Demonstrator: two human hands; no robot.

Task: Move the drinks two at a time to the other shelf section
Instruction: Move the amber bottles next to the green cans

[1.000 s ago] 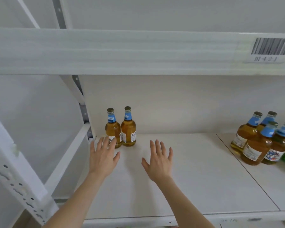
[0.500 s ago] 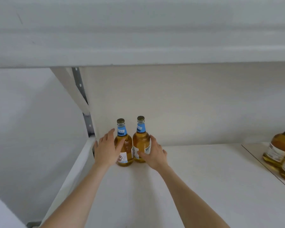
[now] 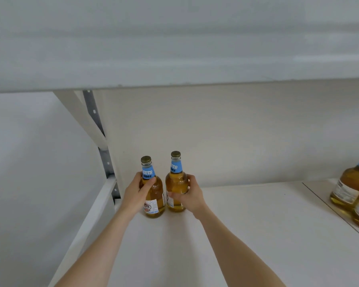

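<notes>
- Step in hand: the grasp of one pair, a bottle to each hand; by my judgement the carry has not begun.
- Left hand (image 3: 136, 195): fingers and thumb wrapped round the shoulder of the left bottle (image 3: 156, 193), just below its neck label.
- Right hand (image 3: 190, 196): wrapped round the body of the right bottle (image 3: 175, 183), thumb across the front.
- Position: both bottles upright, side by side with a narrow gap, at the back left corner of the shelf (image 3: 247, 224), near the upright post (image 3: 104, 160). I cannot tell whether their bases have left the shelf.
- Contents: amber liquid, clear glass, dull gold crown caps.
- Writing, left bottle: blue neck label reads "BEER" in white. The body label is white with a red-orange emblem, its lettering too small to read.
- Writing, right bottle: the same blue neck label, turned away, so only the end of the word shows.
- Destination, as I judge it: the section past the seam (image 3: 330, 208) at the right edge, where more bottles (image 3: 348, 189) stand, their white labels illegible.
- Next move calls for: a firm grip on smooth glass, an even lift of both, bottles kept upright and apart, caps kept below the upper shelf (image 3: 174, 65), then a carry to the right.
</notes>
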